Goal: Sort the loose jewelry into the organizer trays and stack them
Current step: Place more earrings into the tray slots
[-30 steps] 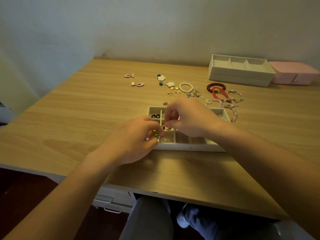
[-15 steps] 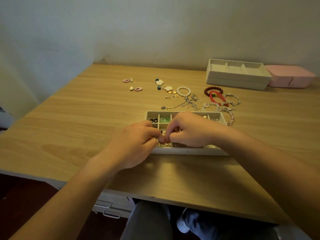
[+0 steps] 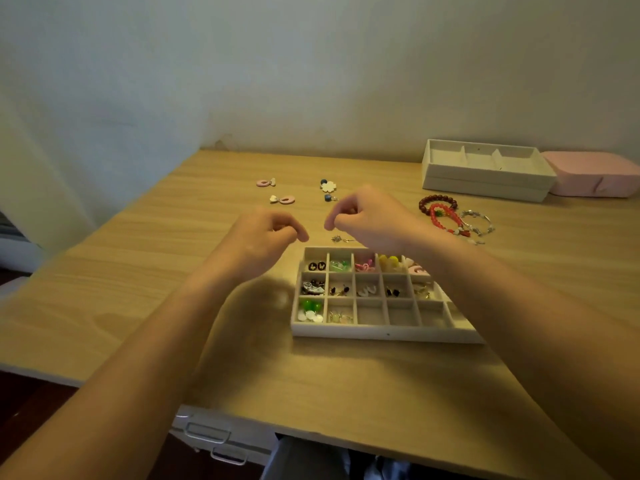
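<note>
A white organizer tray (image 3: pixel 381 332) with many small compartments lies on the wooden table, holding earrings, among them green ones (image 3: pixel 310 305) in its near left cell. My left hand (image 3: pixel 266 233) hovers just beyond the tray's left corner, fingers curled, nothing visible in it. My right hand (image 3: pixel 367 220) hovers over the tray's far edge, thumb and forefinger pinched together, with no item visible. Loose pink earrings (image 3: pixel 284 199), a white flower piece (image 3: pixel 328 186), a small silver piece (image 3: pixel 341 239) and red bracelets (image 3: pixel 446 218) lie beyond the hands.
Two stacked white trays (image 3: pixel 485 183) stand at the back right beside a pink box (image 3: pixel 595 178). A silver bracelet (image 3: pixel 479 223) lies right of the red ones. A wall runs behind the table. White drawers (image 3: pixel 214 434) sit under the near edge.
Both hands have lifted out of the tray and moved apart, uncovering its compartments. The green earrings my left hand held now lie in the near left cell.
</note>
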Demonstrator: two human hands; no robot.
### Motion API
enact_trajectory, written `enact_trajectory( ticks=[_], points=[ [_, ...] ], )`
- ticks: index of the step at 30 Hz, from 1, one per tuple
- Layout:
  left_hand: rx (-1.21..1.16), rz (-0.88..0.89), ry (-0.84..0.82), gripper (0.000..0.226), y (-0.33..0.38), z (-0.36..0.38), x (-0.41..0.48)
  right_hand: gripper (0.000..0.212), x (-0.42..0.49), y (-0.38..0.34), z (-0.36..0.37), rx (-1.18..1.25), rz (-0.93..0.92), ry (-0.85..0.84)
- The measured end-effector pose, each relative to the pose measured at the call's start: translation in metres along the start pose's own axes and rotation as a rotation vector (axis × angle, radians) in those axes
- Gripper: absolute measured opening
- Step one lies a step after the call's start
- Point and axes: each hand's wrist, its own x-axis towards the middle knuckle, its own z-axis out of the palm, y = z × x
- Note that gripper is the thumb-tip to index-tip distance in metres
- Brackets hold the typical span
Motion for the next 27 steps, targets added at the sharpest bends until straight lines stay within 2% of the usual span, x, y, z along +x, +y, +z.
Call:
enact_trajectory(
  ticks=[5,8,10,14,21,27],
  points=[
    [0.071,-0.197,0.131,0.015,-0.041,0.007,0.065,0.031,0.065,0.01,0.008,-0.11,0.074,0.051],
    [0.174,-0.249,0.219,0.019,-0.063,0.013,0.1,0.028,0.095,0.018,0.013,-0.117,0.109,0.052],
    [0.263,-0.232,0.239,0.025,-0.071,0.017,0.118,0.028,0.109,0.021,0.016,-0.129,0.119,0.046],
    [0.47,-0.191,0.16,0.044,-0.081,0.024,0.141,0.029,0.13,0.028,0.02,-0.147,0.135,0.061],
    [0.569,-0.033,0.21,0.03,-0.077,0.027,0.142,0.022,0.131,0.035,0.009,-0.112,0.13,0.081],
    [0.433,-0.046,0.178,0.019,-0.071,0.021,0.123,0.02,0.098,0.034,-0.004,0.0,0.126,0.13]
  ],
)
